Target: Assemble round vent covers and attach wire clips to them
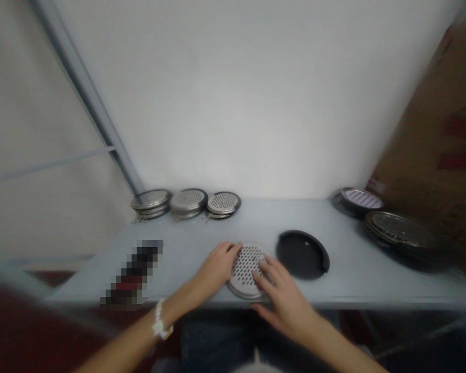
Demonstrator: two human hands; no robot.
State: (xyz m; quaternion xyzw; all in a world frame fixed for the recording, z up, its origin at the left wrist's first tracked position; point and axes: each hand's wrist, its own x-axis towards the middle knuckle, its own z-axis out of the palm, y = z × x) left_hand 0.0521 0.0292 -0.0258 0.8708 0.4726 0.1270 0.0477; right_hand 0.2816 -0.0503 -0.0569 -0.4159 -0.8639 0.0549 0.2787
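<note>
Both hands at the front edge of the bench (pixel 256 223), working on one perforated metal disc (pixel 247 271), which lies flat or nearly so, close to the bench's near edge. Left hand (pixel 215 269): fingers curled over the disc's left rim, grip together on it. A white beaded bracelet (pixel 160 320) sits on that wrist. Right hand (pixel 279 298): fingers spread across the perforated face, thumb low near the front rim, grip closed around the disc; how firm cannot be told. Just right of the hands, a black round lid (pixel 303 255) lies apart, its edge notched. Rear left: three stacks of metal discs (pixel 188 202) in a row. Rear right: a dark lid with a striped white insert (pixel 358 199), and a larger stack of discs (pixel 399 230). Left on the bench, one pixelated object (pixel 132 272), unreadable. Cardboard box (pixel 438 129) at right.
</note>
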